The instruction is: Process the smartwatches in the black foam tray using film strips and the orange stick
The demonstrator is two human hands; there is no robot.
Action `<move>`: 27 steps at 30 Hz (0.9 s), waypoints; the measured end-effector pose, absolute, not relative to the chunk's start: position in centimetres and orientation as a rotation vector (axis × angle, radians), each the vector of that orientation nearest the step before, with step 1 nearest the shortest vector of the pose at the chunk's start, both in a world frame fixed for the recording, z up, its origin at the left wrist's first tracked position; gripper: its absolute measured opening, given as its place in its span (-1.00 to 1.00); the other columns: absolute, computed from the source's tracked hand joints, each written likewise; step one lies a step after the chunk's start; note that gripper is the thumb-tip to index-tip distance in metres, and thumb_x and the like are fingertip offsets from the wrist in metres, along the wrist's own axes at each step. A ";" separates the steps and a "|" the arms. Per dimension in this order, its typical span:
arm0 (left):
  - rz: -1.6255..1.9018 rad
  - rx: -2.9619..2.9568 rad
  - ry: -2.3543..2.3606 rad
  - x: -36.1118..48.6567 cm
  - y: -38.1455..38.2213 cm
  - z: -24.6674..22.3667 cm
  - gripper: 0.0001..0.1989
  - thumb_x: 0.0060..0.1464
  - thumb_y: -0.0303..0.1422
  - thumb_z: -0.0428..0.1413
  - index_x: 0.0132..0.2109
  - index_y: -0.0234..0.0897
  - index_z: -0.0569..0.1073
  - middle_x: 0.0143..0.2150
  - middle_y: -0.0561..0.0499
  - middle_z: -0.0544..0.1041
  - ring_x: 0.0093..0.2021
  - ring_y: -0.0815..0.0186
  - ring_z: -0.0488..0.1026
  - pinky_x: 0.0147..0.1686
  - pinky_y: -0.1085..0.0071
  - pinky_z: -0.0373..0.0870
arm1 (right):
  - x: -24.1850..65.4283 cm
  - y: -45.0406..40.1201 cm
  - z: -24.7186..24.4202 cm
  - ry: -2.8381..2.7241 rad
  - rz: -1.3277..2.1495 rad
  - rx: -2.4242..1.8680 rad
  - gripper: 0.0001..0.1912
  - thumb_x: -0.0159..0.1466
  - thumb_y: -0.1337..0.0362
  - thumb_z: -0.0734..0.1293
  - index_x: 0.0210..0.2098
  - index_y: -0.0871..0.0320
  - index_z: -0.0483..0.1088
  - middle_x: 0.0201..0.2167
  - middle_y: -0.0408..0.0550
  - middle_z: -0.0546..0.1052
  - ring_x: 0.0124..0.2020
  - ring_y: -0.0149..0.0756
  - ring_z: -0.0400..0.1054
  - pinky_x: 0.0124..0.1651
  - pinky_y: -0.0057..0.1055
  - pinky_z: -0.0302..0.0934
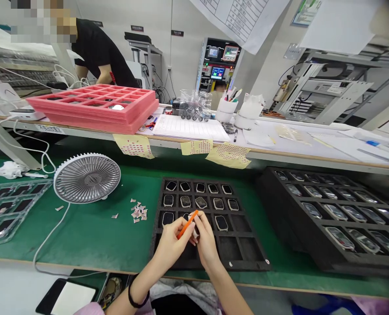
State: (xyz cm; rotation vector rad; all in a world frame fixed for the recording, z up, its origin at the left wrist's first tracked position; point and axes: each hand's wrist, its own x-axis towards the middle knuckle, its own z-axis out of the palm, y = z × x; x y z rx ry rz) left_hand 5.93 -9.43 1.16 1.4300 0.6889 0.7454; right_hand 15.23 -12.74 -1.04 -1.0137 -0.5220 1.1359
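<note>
A: What's the left hand [169,245] doing?
B: It's clamping a slim orange plastic stick [187,224], while the right hand [207,240] is pinching a small pale piece [194,232] just beside it.
A: Where?
B: They're working above a black foam compartment tray [197,180] on a green work mat [92,232].

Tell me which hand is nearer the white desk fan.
Left. The left hand is down and to the right of the white desk fan; the right hand is farther right, beyond the left hand.
</note>
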 end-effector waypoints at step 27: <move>0.664 1.961 1.664 -5.5 -3.1 -3.3 -0.65 0.16 -0.11 -0.16 -0.23 -0.23 0.39 -0.51 0.01 0.49 -0.51 0.20 0.45 -0.50 0.45 0.21 | 33.0 -16.7 -7.2 -1.018 0.198 -2.087 -0.57 0.21 -0.05 0.11 -0.28 0.15 0.37 -0.26 0.15 0.53 -0.25 -0.05 0.39 -0.19 -0.20 0.21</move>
